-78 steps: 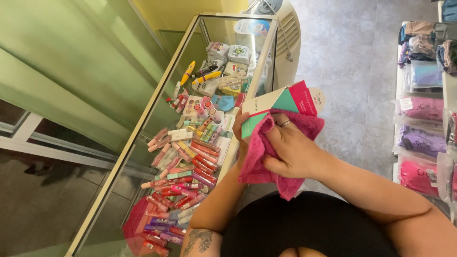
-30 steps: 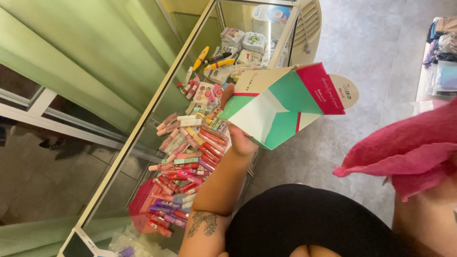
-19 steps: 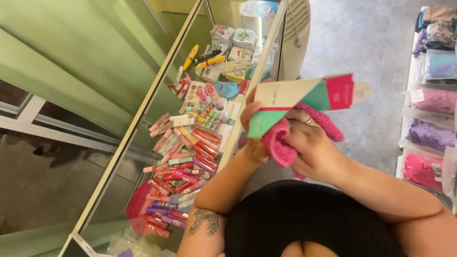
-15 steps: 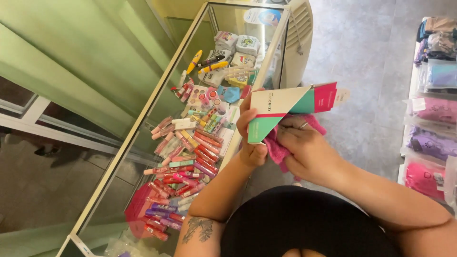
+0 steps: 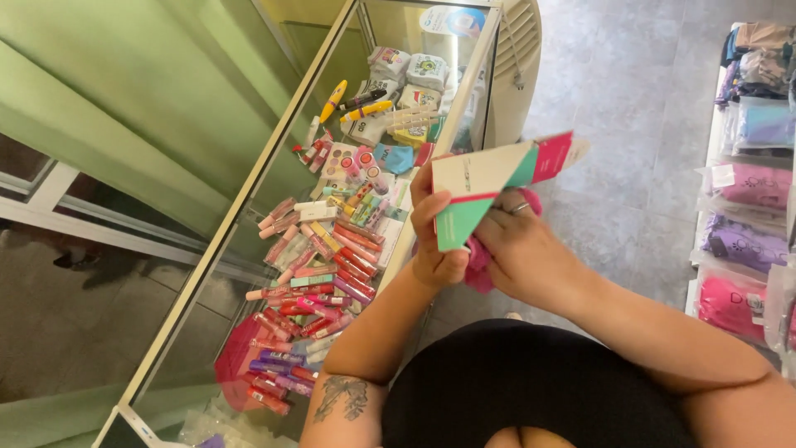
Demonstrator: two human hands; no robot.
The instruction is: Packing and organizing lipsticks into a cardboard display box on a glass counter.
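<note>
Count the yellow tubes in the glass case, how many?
2: one yellow tube leans by the left frame, another yellow tube lies just right. Others may be hidden.

Glass display case (image 5: 249, 211) runs from lower left to top centre. Inside: rows of pink, red and purple lip-gloss tubes (image 5: 311, 286) mid-frame, yellow tubes (image 5: 348, 104) and small boxes (image 5: 410, 75) near top. Right edge: shelf (image 5: 705, 216) with bagged pink and purple items (image 5: 738, 241).
</note>
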